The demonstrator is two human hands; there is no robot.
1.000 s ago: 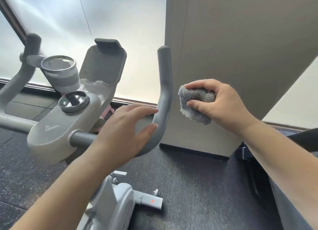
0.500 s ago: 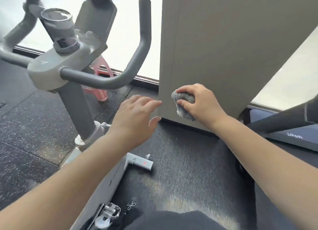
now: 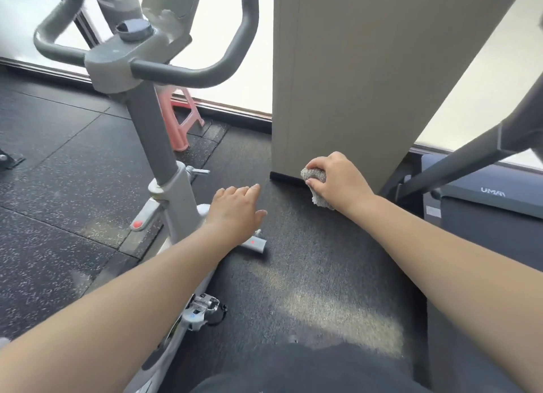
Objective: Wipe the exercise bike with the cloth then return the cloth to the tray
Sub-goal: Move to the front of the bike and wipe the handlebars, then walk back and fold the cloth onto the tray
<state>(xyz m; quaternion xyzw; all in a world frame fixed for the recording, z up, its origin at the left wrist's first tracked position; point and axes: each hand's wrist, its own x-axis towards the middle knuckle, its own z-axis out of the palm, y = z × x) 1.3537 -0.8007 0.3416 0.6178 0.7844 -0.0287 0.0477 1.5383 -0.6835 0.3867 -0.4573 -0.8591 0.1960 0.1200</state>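
The grey and white exercise bike (image 3: 164,146) stands at the left, its dark handlebars (image 3: 188,74) at the top and a pedal (image 3: 202,307) low down. My right hand (image 3: 338,181) is shut on a crumpled grey cloth (image 3: 316,178), held in the air right of the bike, in front of the pillar's base. My left hand (image 3: 238,210) hovers flat with fingers apart beside the bike's frame, above its base bar (image 3: 255,242), holding nothing. No tray is in view.
A beige pillar (image 3: 367,69) rises at the middle right. A pink plastic stool (image 3: 182,119) stands behind the bike by the window. A dark treadmill (image 3: 484,198) with a slanted rail sits at the right. The floor is dark speckled rubber (image 3: 58,172).
My view has tilted down. Both hands have left the handlebar and dropped toward the floor beside the bike's frame. The cloth stays in my right hand.
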